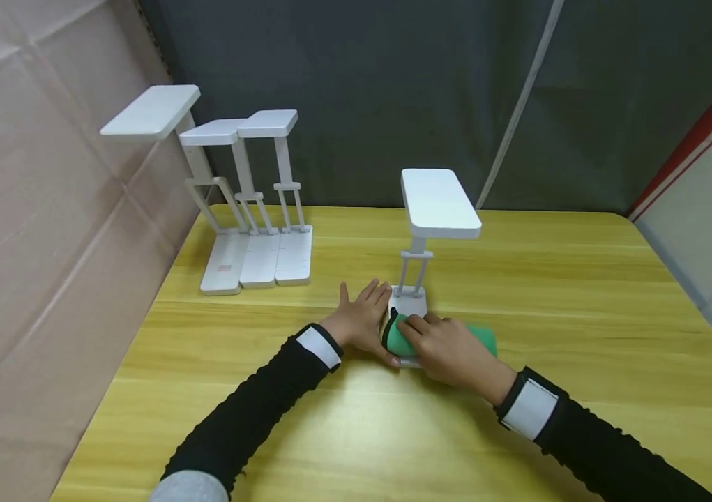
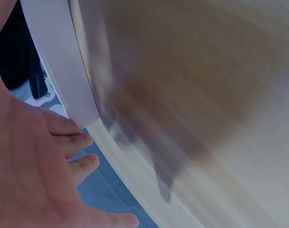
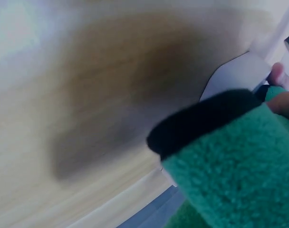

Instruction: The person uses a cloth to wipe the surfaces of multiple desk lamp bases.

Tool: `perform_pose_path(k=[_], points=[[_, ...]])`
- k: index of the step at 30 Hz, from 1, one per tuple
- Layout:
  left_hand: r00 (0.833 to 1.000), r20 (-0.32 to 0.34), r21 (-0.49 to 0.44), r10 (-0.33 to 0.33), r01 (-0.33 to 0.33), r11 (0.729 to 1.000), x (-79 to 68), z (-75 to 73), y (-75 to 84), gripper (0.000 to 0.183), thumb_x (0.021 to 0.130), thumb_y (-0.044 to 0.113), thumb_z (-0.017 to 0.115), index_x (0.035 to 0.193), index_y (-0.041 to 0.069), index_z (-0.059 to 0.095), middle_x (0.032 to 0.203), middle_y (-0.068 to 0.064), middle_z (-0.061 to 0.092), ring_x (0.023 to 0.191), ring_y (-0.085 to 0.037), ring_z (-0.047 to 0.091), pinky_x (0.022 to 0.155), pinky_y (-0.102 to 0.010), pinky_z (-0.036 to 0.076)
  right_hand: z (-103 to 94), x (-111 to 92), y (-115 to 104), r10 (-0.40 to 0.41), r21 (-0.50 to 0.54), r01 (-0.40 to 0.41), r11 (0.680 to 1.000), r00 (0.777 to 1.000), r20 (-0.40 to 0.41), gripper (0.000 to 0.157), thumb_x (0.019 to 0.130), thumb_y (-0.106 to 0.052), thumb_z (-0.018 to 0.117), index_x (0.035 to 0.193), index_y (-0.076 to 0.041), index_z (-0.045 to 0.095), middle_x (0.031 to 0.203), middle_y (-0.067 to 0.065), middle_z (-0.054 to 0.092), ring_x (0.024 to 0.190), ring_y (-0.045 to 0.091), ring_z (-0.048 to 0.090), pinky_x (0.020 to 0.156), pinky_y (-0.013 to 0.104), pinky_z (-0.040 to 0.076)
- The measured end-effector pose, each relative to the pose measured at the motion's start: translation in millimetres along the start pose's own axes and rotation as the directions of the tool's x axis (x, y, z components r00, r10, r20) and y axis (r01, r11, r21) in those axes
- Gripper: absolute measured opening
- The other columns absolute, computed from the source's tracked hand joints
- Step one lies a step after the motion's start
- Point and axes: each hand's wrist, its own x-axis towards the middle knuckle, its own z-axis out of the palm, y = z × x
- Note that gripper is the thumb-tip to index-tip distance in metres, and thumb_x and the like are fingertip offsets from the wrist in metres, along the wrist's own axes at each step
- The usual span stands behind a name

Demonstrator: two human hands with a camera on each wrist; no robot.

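Observation:
A white desk lamp (image 1: 440, 202) stands at the table's middle right, its flat head raised over a white base (image 1: 408, 302). Against the left side of that base rests my left hand (image 1: 365, 324), fingers spread and straight. In the left wrist view, its fingertips meet the base's edge (image 2: 59, 52). My right hand (image 1: 452, 352) grips a folded green cloth (image 1: 401, 341) with black edging and holds it on the base. The right wrist view shows the fuzzy cloth (image 3: 230, 161) close up, hiding most of the right hand.
Several similar white lamps (image 1: 261, 258) stand side by side at the back left of the wooden table (image 1: 550, 293). Behind the table hangs a dark grey curtain (image 1: 356, 84). A pale fabric wall (image 1: 48, 230) closes the left side.

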Motion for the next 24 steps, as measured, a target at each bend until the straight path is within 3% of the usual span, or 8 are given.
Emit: perform_pose_path(k=[6,11,14,17,20,24], points=[[1.0,0.001,0.016,-0.012,0.012,1.0,0.8,-0.6,1.8,0.13,0.052,0.08,0.062,0.143,0.01,0.0,0.15,-0.005,0.001,0.136,-0.021,-0.004,0.097,-0.07,0.002,-8.1,-11.1,-2.8,0.016,0.119,-0.023,0.993,0.998,0.06,0.043,0.072,-0.014,0.065,0.113,-0.003,0.055,0.094,0.007,0.057,0.07,0.017,0.055,0.048,0.03,0.046],[0.999,0.026,0.012,-0.021,0.02,1.0,-0.5,-1.0,1.6,0.126,0.057,0.077,0.063,0.142,0.01,-0.002,0.15,-0.005,-0.001,0.135,-0.021,-0.006,0.097,-0.069,0.001,-17.9,-21.0,-5.7,-0.021,0.228,-0.012,0.973,0.99,0.139,0.046,0.073,-0.017,0.068,0.116,-0.007,0.055,0.1,0.004,0.059,0.078,0.013,0.056,0.058,0.027,0.049],[0.999,0.03,-0.006,-0.023,0.023,1.0,-1.9,-2.0,1.6,0.127,0.056,0.078,0.061,0.142,0.009,-0.002,0.15,-0.005,0.0,0.135,-0.022,-0.006,0.097,-0.069,0.001,-23.0,-26.6,-6.2,-0.067,0.326,0.003,0.945,0.981,0.185,0.046,0.074,-0.018,0.068,0.117,-0.009,0.056,0.101,0.001,0.059,0.082,0.009,0.056,0.061,0.026,0.049],[1.0,0.025,-0.034,-0.012,0.013,0.999,-2.5,-2.7,1.7,0.128,0.055,0.078,0.062,0.142,0.008,-0.001,0.15,-0.007,0.001,0.135,-0.023,-0.005,0.097,-0.07,0.001,-26.5,-30.3,0.7,-0.079,0.427,-0.004,0.904,0.981,0.175,0.044,0.074,-0.016,0.066,0.116,-0.01,0.056,0.102,0.001,0.058,0.08,0.006,0.054,0.06,0.022,0.047],[1.0,0.017,-0.055,0.004,-0.004,0.998,-2.6,-3.2,2.2,0.129,0.054,0.078,0.063,0.142,0.007,0.0,0.15,-0.008,0.002,0.135,-0.024,-0.005,0.096,-0.07,0.001,-29.3,-28.7,17.2,0.001,0.443,-0.052,0.895,0.993,0.114,0.045,0.072,-0.014,0.065,0.116,-0.008,0.056,0.104,0.004,0.058,0.078,0.007,0.053,0.059,0.023,0.047],[1.0,0.012,-0.047,0.012,-0.011,0.999,-2.9,-3.1,3.0,0.13,0.054,0.079,0.063,0.142,0.008,0.0,0.15,-0.008,0.002,0.135,-0.024,-0.005,0.095,-0.071,0.001,-26.1,-17.2,41.3,0.139,0.323,-0.148,0.935,0.989,0.051,0.046,0.072,-0.016,0.068,0.115,-0.006,0.056,0.106,0.008,0.058,0.079,0.013,0.057,0.061,0.029,0.05]])
